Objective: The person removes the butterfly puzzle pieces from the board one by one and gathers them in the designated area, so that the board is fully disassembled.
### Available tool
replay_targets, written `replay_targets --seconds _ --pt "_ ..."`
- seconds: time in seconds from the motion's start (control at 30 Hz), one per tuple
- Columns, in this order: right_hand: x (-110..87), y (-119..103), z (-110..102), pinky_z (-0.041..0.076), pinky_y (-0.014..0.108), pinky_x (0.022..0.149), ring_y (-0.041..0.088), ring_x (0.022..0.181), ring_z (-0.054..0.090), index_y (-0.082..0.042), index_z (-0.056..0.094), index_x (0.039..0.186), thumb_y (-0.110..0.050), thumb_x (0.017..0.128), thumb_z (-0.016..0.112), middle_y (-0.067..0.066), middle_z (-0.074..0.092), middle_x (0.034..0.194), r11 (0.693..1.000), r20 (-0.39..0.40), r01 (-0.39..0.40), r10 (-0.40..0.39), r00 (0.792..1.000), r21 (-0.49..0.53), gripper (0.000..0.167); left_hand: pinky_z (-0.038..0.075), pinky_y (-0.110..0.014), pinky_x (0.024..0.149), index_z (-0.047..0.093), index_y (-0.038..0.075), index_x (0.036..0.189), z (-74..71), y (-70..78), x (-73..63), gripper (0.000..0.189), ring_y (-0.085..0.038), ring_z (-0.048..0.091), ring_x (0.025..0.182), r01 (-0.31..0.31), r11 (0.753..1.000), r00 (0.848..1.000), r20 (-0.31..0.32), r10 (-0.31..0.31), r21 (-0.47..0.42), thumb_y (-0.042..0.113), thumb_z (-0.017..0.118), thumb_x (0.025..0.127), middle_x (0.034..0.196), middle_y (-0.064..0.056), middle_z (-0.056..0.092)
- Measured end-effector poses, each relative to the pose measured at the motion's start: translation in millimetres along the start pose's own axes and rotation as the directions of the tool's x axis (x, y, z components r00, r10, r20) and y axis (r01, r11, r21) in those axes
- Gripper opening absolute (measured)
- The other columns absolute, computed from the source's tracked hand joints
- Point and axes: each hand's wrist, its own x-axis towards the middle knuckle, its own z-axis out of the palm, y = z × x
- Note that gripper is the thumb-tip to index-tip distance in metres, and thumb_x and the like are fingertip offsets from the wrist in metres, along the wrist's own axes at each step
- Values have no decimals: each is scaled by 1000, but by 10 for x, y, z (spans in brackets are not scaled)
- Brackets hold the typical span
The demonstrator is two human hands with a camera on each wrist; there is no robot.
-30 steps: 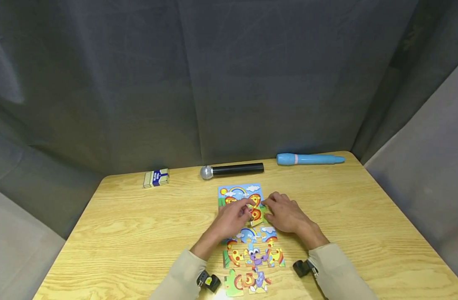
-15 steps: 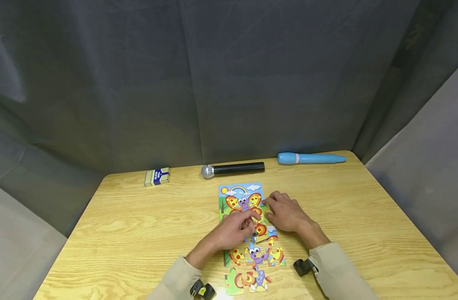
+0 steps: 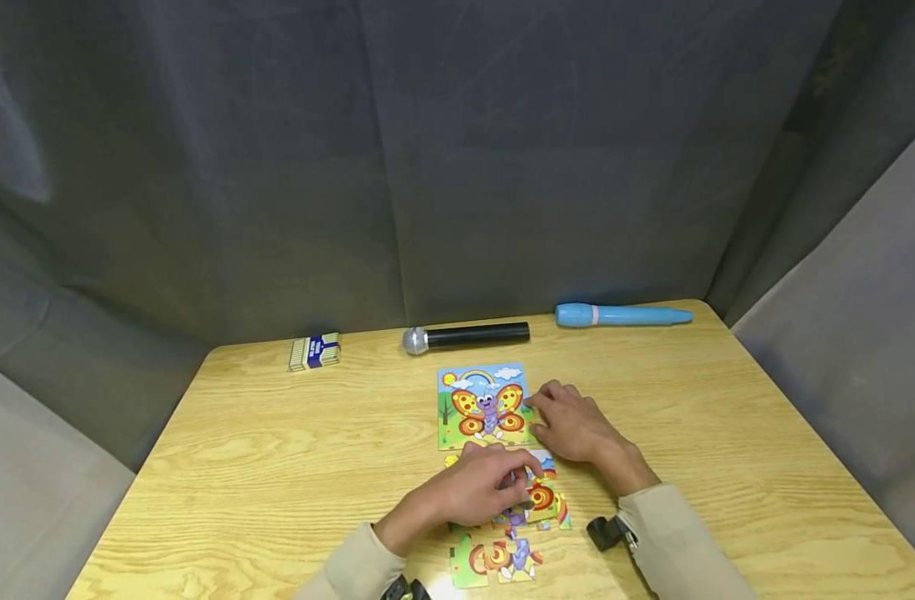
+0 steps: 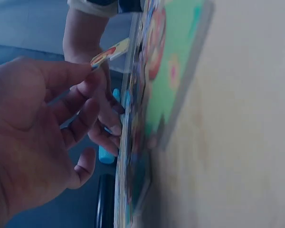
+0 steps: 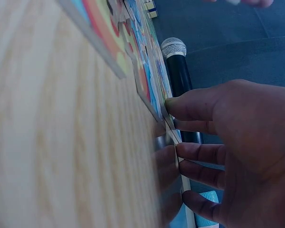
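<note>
My left hand [image 3: 476,486] pinches a puzzle piece [image 3: 542,500] with a red and yellow swirl, above the loose puzzle pieces [image 3: 468,567] laid in rows. In the left wrist view the thumb and a finger grip that piece [image 4: 113,51] by its edge, clear of the table. Beyond the rows lies a butterfly picture board [image 3: 452,437], flat on the wood. At its right edge rests my right hand [image 3: 573,427], fingertips down and slightly bent. Seen from the right wrist, its fingertips [image 5: 192,151] touch along the board's side. My left hand hides part of the upper rows.
A black microphone [image 3: 478,335] with a silver head lies behind the board. To its right is a blue microphone-shaped stick [image 3: 626,316]. A pack of cotton swabs [image 3: 314,352] sits at the back left. Dark cloth [image 3: 292,167] hangs behind the table [image 3: 277,467].
My left hand has carried the swirl piece from over the butterfly board toward me, above the loose pieces, uncovering the board. My right hand has stayed at the board's right edge.
</note>
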Motion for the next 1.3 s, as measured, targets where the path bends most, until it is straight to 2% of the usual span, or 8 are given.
replay_targets --seconds 0.17,0.43,0.57,0.87,0.97,1.13,1.3 --pt "3 4 -13 43 48 84 25 109 51 -15 62 127 -29 91 62 6 55 122 1000 1 1 -1 1000 -1 39 31 -23 78 60 31 114 34 94 -14 17 5 45 77 -53 996 997 55 49 72 29 53 99 67 23 51" --pt "7 0 -22 44 49 84 25 110 50 -16 62 128 -30 92 62 6 54 124 1000 -5 4 -4 1000 2 39 27 -22 77 61 36 114 65 215 -15 20 8 42 76 -121 975 990 100 104 184 35 61 94 71 27 50" --pt "9 -7 -26 44 49 84 24 110 50 -15 61 128 -30 92 62 6 54 124 1000 -6 10 -10 1000 9 39 24 -21 73 63 36 114 103 262 -23 23 10 42 78 -132 969 987 120 109 208 37 65 91 75 32 53" --pt "16 2 -25 43 49 84 25 109 50 -15 61 128 -30 92 62 6 55 123 1000 -11 13 -13 1000 9 39 24 -20 73 65 36 109 145 350 1 20 10 44 84 -180 948 978 151 144 262 39 66 89 75 32 53" --pt "13 -1 -16 43 48 84 24 109 50 -16 61 129 -30 92 62 6 54 124 1000 -6 12 -12 1000 16 39 23 -21 73 65 35 108 160 367 -2 20 9 45 85 -180 943 977 164 138 278 40 67 89 74 31 52" --pt "2 -1 -24 43 49 84 25 110 50 -15 61 129 -30 92 62 7 54 124 1000 -3 6 -6 1000 17 39 23 -23 72 66 35 107 177 370 -5 21 6 43 82 -158 933 984 136 119 325 40 68 88 77 29 52" --pt "-9 9 -12 43 49 84 25 109 50 -15 61 128 -30 92 62 7 54 124 1000 2 1 -1 1000 15 40 25 -24 75 66 34 110 149 326 -16 23 4 42 79 -93 952 995 73 75 291 36 69 87 80 25 54"
